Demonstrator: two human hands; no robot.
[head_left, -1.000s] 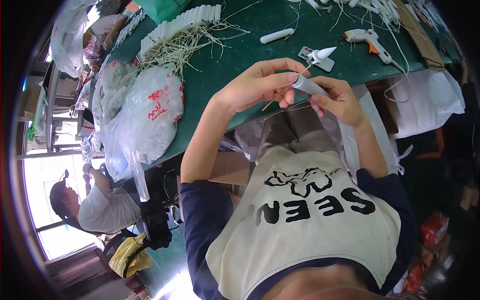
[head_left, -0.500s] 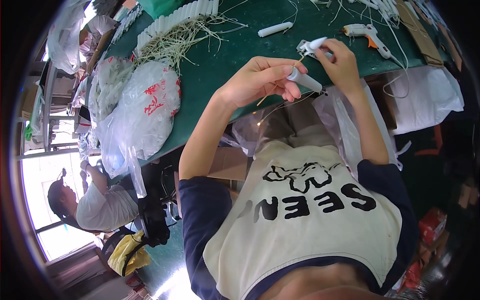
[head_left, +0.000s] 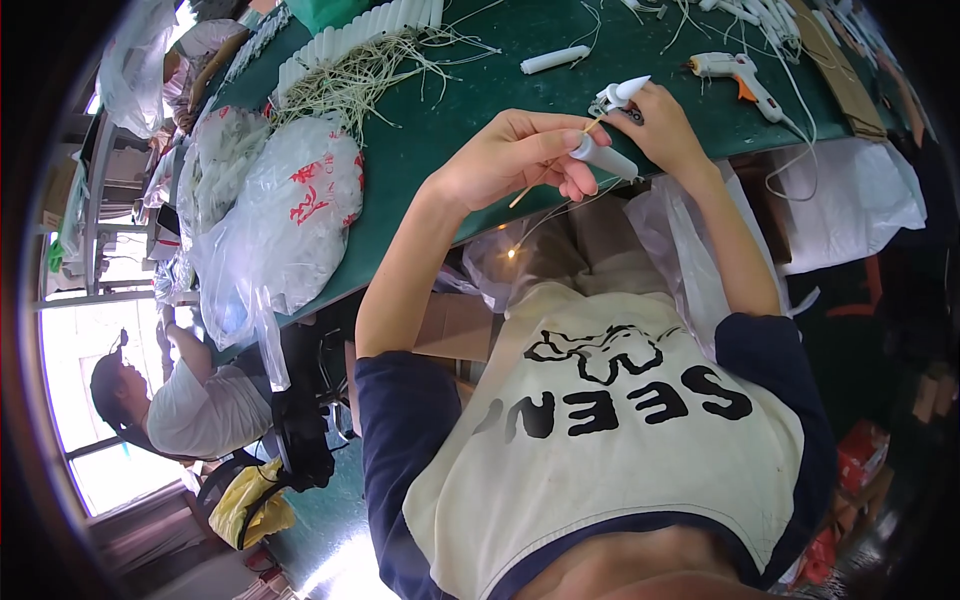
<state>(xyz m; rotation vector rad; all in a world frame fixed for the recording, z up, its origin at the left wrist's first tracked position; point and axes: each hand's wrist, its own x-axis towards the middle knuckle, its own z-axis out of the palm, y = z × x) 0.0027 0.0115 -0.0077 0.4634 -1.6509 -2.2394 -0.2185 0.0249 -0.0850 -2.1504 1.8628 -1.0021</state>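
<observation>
Left hand [head_left: 515, 160]: fingers curled shut, thumb and fingertips pinching a small white cylindrical plastic tube [head_left: 603, 157], candle-shaped, at its near end. A thin straw-coloured wire stem [head_left: 528, 188] runs out of the same grip and slants down past the palm.

Right hand [head_left: 665, 125]: fingers closed around the far end of the tube, meeting the left hand; grip detail partly hidden behind the knuckles. A white pointed flame-shaped tip [head_left: 628, 90] shows just above this hand; whether it is held or lying on the table cannot be told.

Handling, judged: the tube looks light, rigid, smooth-walled and a little slippery. Best taken across its round body near the end, as now. The stem looks fine and bendable, likely to kink if gripped hard.

Places, relative to the green felt-like table top [head_left: 455, 110]: both hands and the tube hang over its near edge. On it, well beyond the hands, a white hot-glue gun with orange trigger [head_left: 735, 75], a loose white tube [head_left: 556, 59], a row of white tubes [head_left: 350, 35] with a tangle of straw-coloured wires [head_left: 375, 75]. At its left side, crinkled clear plastic bags with red print [head_left: 290, 210].
</observation>
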